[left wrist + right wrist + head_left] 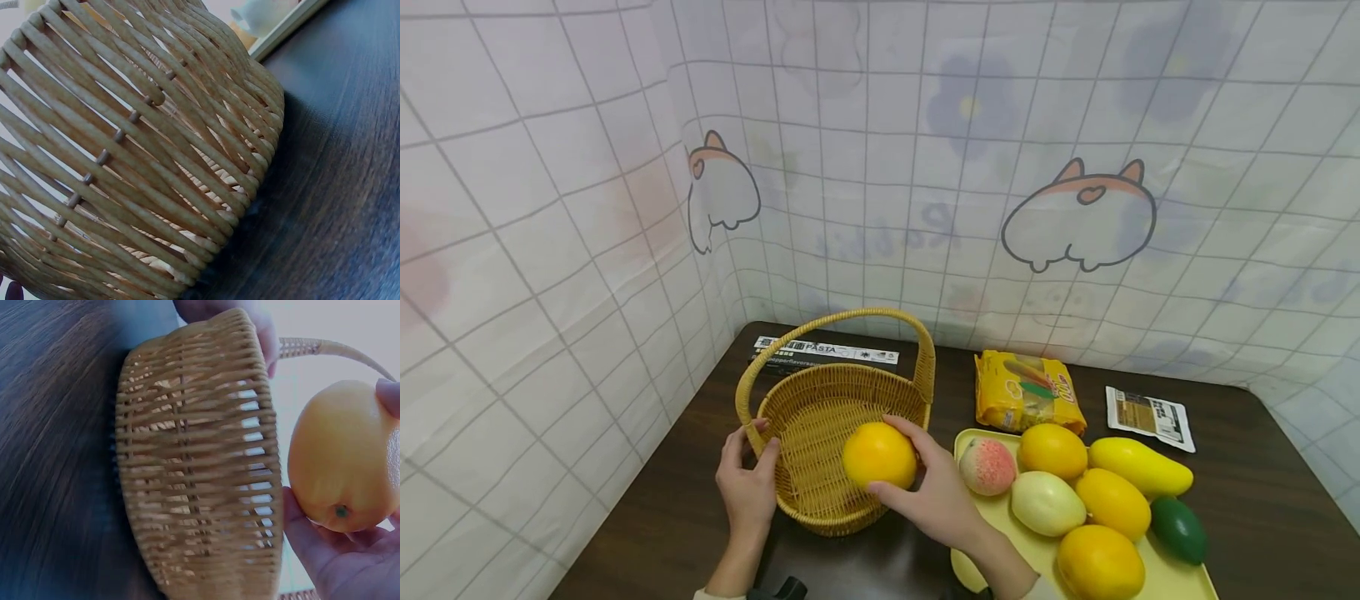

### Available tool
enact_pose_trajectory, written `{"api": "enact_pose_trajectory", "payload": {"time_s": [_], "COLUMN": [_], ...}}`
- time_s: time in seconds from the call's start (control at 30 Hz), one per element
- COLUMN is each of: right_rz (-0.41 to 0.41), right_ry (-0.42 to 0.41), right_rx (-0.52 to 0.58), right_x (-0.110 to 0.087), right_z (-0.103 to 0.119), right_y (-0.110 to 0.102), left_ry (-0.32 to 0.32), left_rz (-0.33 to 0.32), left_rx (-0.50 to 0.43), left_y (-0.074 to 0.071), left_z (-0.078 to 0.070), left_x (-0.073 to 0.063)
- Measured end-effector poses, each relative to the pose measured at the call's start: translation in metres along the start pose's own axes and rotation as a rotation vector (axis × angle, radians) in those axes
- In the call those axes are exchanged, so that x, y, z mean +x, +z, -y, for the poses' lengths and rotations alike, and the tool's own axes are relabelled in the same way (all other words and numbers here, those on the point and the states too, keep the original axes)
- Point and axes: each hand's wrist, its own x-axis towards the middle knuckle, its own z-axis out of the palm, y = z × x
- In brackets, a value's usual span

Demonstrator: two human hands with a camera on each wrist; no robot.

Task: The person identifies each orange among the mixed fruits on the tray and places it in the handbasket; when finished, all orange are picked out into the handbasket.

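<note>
Held fruit: one; the held orange fruit (880, 457) hung over the right part of the basket (812, 454), above its rim.
Right hand: one (936, 492); thumb and fingers grasped that fruit from its right side.
Left hand: one (748, 479); it gripped the basket's left rim at the foot of the handle (865, 313).
Basket: one, wicker, upright on the desk (662, 508), woven floor in sight.
Tray fruit: seven on one yellow tray (1039, 552): three orange fruits (1052, 452), one pink peach (987, 467), one pale green fruit (1047, 503), one yellow mango (1141, 467), one dark green fruit (1178, 531).
Packs: three; long pasta box (865, 354) behind the basket, yellow package (1028, 392) by the tray's far edge, flat sachet (1150, 418) farther right.
In the way: the handle arched across the basket from left to far right; the right forearm crossed the tray's near left corner.
Edges: gridded cloth (865, 167) bounded the desk on the far and left sides; the tray's near end ran out of view.
Room: bare wood showed left of the basket and between basket and yellow package; only a narrow gap parted basket from tray.
</note>
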Motion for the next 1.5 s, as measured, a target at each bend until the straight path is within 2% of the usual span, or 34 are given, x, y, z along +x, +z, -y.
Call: {"api": "enact_pose_trajectory", "payload": {"time_s": [0.13, 0.33, 0.43, 0.57, 0.83, 1.2, 1.5], "right_rz": [0.042, 0.096, 0.118, 0.133, 0.124, 0.050, 0.128], "right_ry": [0.017, 0.028, 0.050, 0.073, 0.100, 0.242, 0.242], "right_rx": [-0.015, -0.075, -0.072, -0.059, -0.017, -0.056, -0.144], "right_x": [0.009, 0.021, 0.029, 0.039, 0.056, 0.078, 0.088], "right_z": [-0.002, -0.006, -0.005, -0.008, -0.013, -0.022, -0.030], "right_y": [0.011, 0.028, 0.034, 0.038, 0.041, 0.056, 0.065], "left_ry": [0.005, -0.009, -0.006, -0.004, -0.008, -0.012, 0.009], "left_rz": [-0.002, -0.012, -0.004, 0.003, -0.002, -0.008, -0.005], "left_rx": [0.008, 0.008, 0.008, 0.006, 0.018, 0.053, 0.058], "left_y": [0.000, 0.001, 0.000, 0.000, 0.000, 0.001, 0.001], "left_z": [0.007, 0.035, 0.025, 0.002, 0.000, 0.002, 0.002], "left_x": [0.001, 0.004, 0.003, 0.000, 0.000, -0.003, -0.001]}}
